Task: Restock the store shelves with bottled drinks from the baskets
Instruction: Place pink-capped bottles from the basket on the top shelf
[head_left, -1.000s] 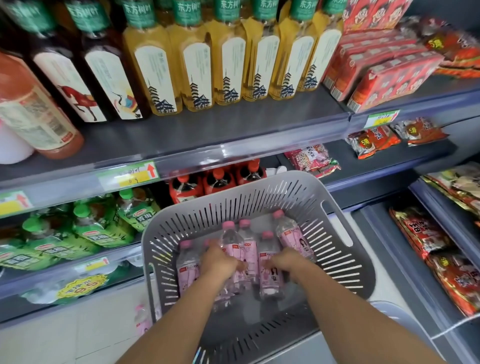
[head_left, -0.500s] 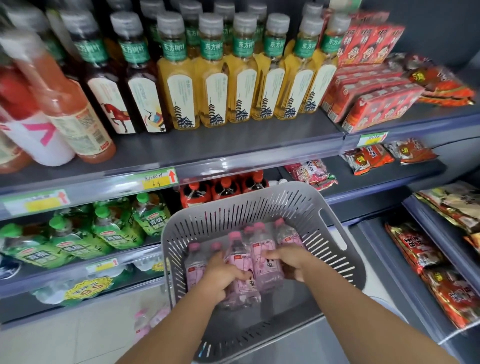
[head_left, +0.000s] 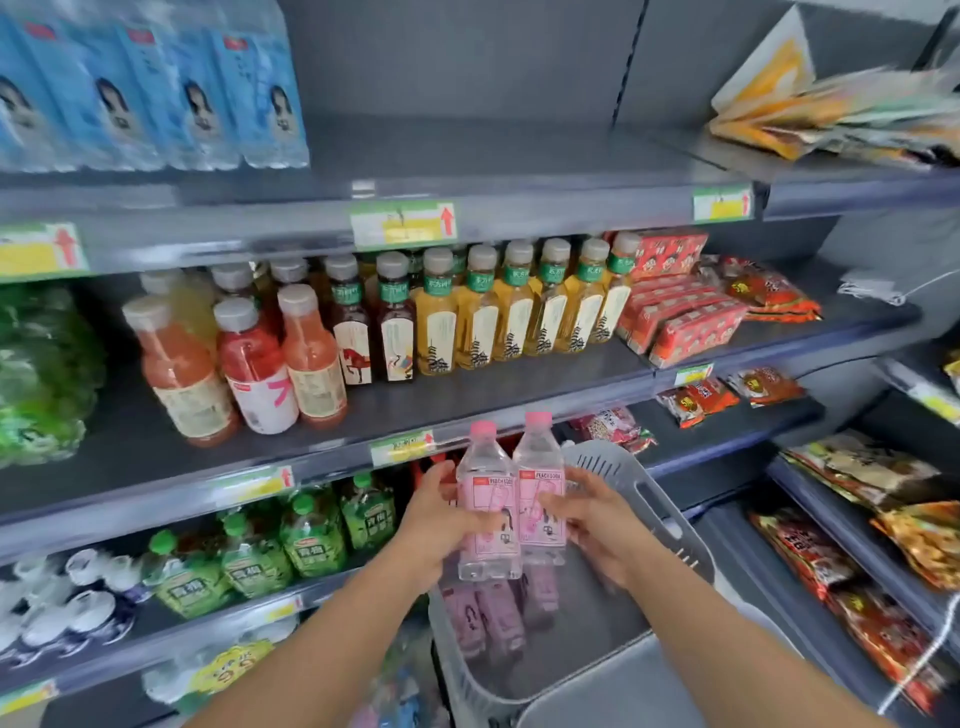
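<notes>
Two clear bottles with pink caps and pink peach soda labels are held upright, side by side, above the grey slotted basket (head_left: 644, 499). My left hand (head_left: 441, 525) grips the left bottle (head_left: 485, 499). My right hand (head_left: 592, 519) grips the right bottle (head_left: 540, 488). Several more pink-labelled bottles (head_left: 488, 618) lie in the basket below. The bottles are level with the front edge of the shelf that carries juice and tea bottles (head_left: 478, 312).
The top shelf (head_left: 519, 150) has blue-labelled water bottles (head_left: 156, 88) at left and bare grey space beside them. Green drink bottles (head_left: 311, 540) fill the lower shelf. Red snack packs (head_left: 685, 317) and bags (head_left: 852, 478) sit at right.
Both hands have lifted a pink bottle each out of the basket to shelf height. The view has tilted upward, bringing the top shelf into sight.
</notes>
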